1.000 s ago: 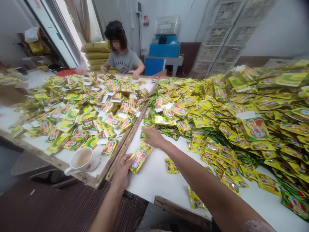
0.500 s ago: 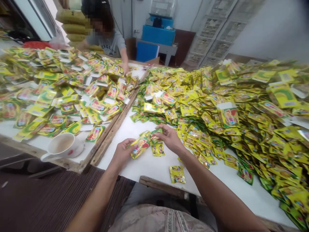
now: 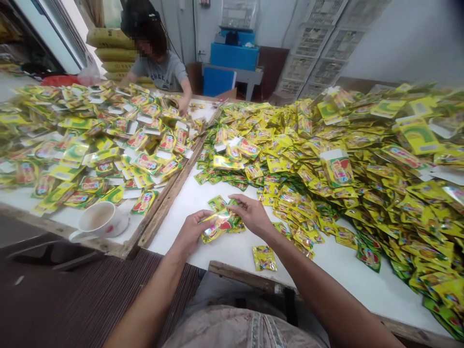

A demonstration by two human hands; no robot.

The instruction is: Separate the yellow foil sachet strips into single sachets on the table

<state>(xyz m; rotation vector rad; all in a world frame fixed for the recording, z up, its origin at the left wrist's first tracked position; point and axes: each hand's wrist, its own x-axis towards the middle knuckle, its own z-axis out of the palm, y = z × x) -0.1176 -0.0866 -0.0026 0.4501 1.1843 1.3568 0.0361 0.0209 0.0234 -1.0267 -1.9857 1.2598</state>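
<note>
My left hand [image 3: 191, 232] is closed on a yellow pouch with a red picture [image 3: 217, 227], held just above the white table [image 3: 224, 249]. My right hand [image 3: 250, 212] pinches a small yellow-green sachet [image 3: 234, 220] against the pouch's right end. Another small sachet [image 3: 217, 203] lies just beyond my fingers. One loose sachet [image 3: 264, 257] rests near the table's front edge. A large heap of yellow sachets [image 3: 344, 169] covers the table to the right and behind my hands.
A second table on the left carries several filled yellow pouches [image 3: 105, 140] and a white cup of light brown drink [image 3: 99, 220] near its wooden rim. A person in a grey shirt [image 3: 161, 72] works at the far end. White crates [image 3: 319, 53] stand at the back.
My right hand came back from the heap with small sachets and met the pouch in my left hand, which drew nearer to me. The camera tilted down.
</note>
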